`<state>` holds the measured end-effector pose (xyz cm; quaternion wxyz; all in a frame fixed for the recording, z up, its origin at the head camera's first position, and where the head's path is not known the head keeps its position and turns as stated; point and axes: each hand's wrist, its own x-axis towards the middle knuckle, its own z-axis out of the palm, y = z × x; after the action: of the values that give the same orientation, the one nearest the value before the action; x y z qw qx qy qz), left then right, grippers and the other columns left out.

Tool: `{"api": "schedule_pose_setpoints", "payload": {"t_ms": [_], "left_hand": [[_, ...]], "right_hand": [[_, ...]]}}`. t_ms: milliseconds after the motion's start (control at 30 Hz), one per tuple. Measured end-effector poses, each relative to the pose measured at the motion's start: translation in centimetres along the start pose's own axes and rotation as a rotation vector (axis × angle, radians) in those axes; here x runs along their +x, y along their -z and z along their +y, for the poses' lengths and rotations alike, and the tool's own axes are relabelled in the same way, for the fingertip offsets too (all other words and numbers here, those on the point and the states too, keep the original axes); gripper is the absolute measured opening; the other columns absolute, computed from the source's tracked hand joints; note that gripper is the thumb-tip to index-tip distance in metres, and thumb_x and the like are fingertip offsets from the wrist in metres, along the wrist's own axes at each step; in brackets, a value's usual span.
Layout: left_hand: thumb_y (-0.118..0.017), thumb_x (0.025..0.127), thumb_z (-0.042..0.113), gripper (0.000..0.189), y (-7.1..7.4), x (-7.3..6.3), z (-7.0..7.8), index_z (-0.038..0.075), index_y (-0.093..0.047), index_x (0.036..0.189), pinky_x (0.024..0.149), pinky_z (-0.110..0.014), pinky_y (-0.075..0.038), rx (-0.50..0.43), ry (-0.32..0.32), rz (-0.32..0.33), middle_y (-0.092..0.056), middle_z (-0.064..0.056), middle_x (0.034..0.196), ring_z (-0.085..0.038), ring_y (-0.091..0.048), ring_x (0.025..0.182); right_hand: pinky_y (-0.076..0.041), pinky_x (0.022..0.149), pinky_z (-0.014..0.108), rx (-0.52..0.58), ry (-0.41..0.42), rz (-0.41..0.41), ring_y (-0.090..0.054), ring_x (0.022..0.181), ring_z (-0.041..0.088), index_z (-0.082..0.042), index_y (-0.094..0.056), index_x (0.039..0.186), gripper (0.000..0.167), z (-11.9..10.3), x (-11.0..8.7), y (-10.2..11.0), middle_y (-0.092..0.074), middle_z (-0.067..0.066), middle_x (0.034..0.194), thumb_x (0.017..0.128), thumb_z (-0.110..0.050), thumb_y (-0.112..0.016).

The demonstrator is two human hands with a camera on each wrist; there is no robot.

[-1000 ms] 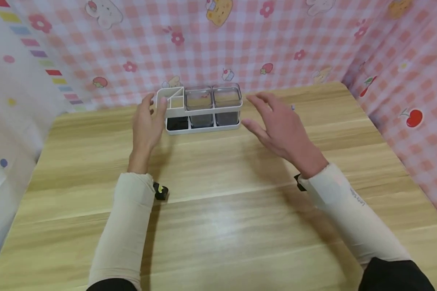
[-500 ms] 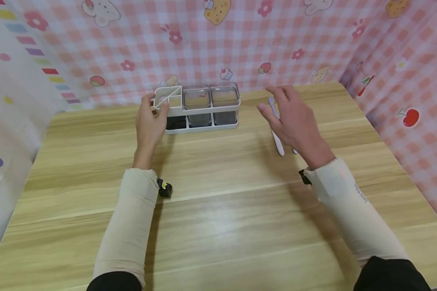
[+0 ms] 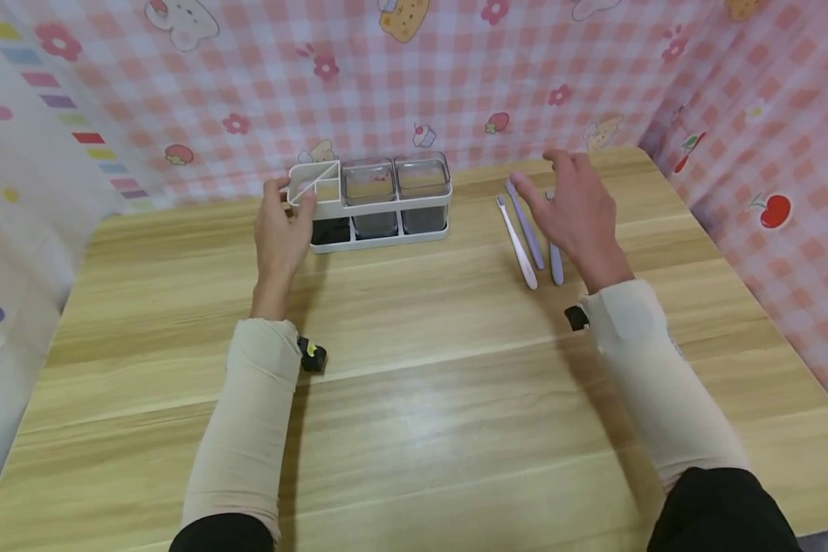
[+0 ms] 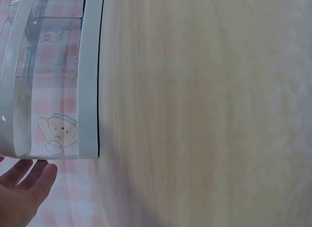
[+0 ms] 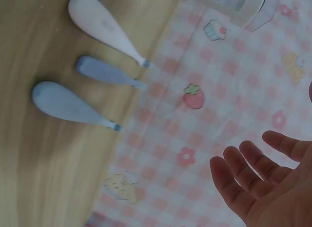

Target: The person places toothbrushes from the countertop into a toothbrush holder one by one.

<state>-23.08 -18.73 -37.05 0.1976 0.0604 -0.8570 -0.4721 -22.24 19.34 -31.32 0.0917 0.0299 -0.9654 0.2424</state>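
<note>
A white toothbrush holder with two clear cups stands at the back of the table. My left hand holds its left end, thumb at the front by the small divided compartments and fingers round the outer side. In the left wrist view, those fingers come right up to its end wall. Three toothbrushes lie to the right of the holder: a pinkish-white one, a purple one and a blue-grey one. My right hand is over the blue-grey one, fingers spread and relaxed, holding nothing.
A pink checked cloth with cartoon prints hangs right behind the table. More cloth closes off the left and right sides. A clear cup sits at the holder's right end.
My right hand has moved right, away from the holder, uncovering the toothbrushes. My left hand stays at the holder's left end, its thumb slightly farther across the front. The head view has shifted slightly.
</note>
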Motion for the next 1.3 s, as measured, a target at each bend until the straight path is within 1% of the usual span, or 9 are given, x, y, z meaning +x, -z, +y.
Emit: {"api": "schedule_pose_setpoints", "payload": {"t_ms": [167, 367, 500, 600, 667, 867, 967, 1100, 1300], "left_hand": [[-0.058, 0.099, 0.034, 0.05, -0.1, 0.0, -0.1, 0.007, -0.05, 0.14, 0.094, -0.038, -0.049, -0.007, 0.002, -0.003, -0.063, -0.017, 0.127, -0.026, -0.063, 0.106], [-0.058, 0.1, 0.034, 0.049, 0.1, 0.1, -0.2, 0.007, -0.049, 0.14, 0.095, -0.037, -0.05, -0.02, -0.013, 0.004, -0.063, -0.017, 0.128, -0.026, -0.062, 0.108], [-0.057, 0.101, 0.035, 0.049, 0.4, 0.0, -0.3, 0.009, -0.049, 0.14, 0.096, -0.037, -0.049, -0.037, 0.006, 0.006, -0.062, -0.016, 0.129, -0.026, -0.061, 0.11], [-0.057, 0.101, 0.036, 0.049, 0.4, -0.1, -0.3, 0.01, -0.049, 0.141, 0.095, -0.037, -0.05, -0.041, 0.026, 0.001, -0.062, -0.015, 0.129, -0.026, -0.062, 0.11], [-0.058, 0.1, 0.036, 0.049, 0.3, 0.0, -0.3, 0.009, -0.05, 0.14, 0.094, -0.037, -0.05, -0.047, 0.019, 0.002, -0.062, -0.016, 0.128, -0.026, -0.062, 0.109], [-0.06, 0.099, 0.034, 0.049, -0.1, -0.1, -0.4, 0.007, -0.05, 0.14, 0.095, -0.036, -0.05, -0.056, 0.002, -0.012, -0.063, -0.017, 0.128, -0.027, -0.062, 0.108], [-0.061, 0.099, 0.032, 0.049, -0.1, -0.4, -0.6, 0.007, -0.05, 0.14, 0.095, -0.038, -0.05, -0.059, 0.007, -0.016, -0.063, -0.018, 0.129, -0.028, -0.063, 0.108], [-0.061, 0.099, 0.033, 0.05, -0.1, -0.7, -0.8, 0.007, -0.05, 0.14, 0.097, -0.041, -0.05, -0.067, 0.013, -0.017, -0.063, -0.018, 0.13, -0.029, -0.063, 0.109], [-0.061, 0.099, 0.035, 0.051, 0.0, -0.1, -0.5, 0.008, -0.05, 0.141, 0.098, -0.04, -0.05, -0.084, -0.013, -0.01, -0.062, -0.017, 0.131, -0.029, -0.063, 0.11]], "right_hand": [[-0.043, 0.095, 0.062, 0.032, -0.064, -0.007, -0.049, 0.125, 0.041, -0.009, -0.039, 0.155, 0.084, 1.1, 0.6, -0.3, -0.045, 0.021, 0.146, 0.098, -0.071, -0.038], [-0.04, 0.1, 0.058, 0.084, -0.141, -0.055, -0.048, 0.125, 0.041, -0.006, -0.035, 0.155, 0.089, 2.0, 1.6, -0.8, -0.042, 0.022, 0.149, 0.097, -0.073, -0.036], [-0.041, 0.099, 0.059, 0.103, -0.17, -0.087, -0.048, 0.123, 0.043, -0.002, -0.035, 0.154, 0.091, 2.6, 2.4, -1.3, -0.039, 0.024, 0.151, 0.096, -0.073, -0.036], [-0.043, 0.097, 0.061, 0.104, -0.195, -0.12, -0.05, 0.123, 0.045, -0.001, -0.035, 0.154, 0.093, 3.2, 2.6, -1.6, -0.04, 0.025, 0.152, 0.096, -0.074, -0.036], [-0.042, 0.098, 0.062, 0.108, -0.211, -0.135, -0.05, 0.125, 0.045, -0.002, -0.034, 0.155, 0.094, 3.6, 2.7, -1.8, -0.041, 0.025, 0.152, 0.095, -0.075, -0.035], [-0.036, 0.105, 0.065, 0.122, -0.262, -0.192, -0.044, 0.132, 0.048, -0.001, -0.03, 0.156, 0.098, 5.3, 2.6, -2.6, -0.039, 0.025, 0.155, 0.095, -0.076, -0.035], [-0.036, 0.104, 0.065, 0.124, -0.279, -0.229, -0.044, 0.131, 0.049, 0.001, -0.03, 0.156, 0.097, 5.7, 2.4, -3.2, -0.039, 0.028, 0.153, 0.095, -0.075, -0.035], [-0.041, 0.099, 0.062, 0.097, -0.286, -0.277, -0.049, 0.124, 0.048, 0.003, -0.032, 0.153, 0.093, 6.1, 2.2, -3.8, -0.043, 0.031, 0.147, 0.097, -0.071, -0.037], [-0.044, 0.095, 0.06, 0.046, -0.281, -0.294, -0.051, 0.12, 0.047, 0.005, -0.034, 0.151, 0.091, 6.2, 3.1, -3.7, -0.046, 0.032, 0.142, 0.098, -0.07, -0.036]]}}
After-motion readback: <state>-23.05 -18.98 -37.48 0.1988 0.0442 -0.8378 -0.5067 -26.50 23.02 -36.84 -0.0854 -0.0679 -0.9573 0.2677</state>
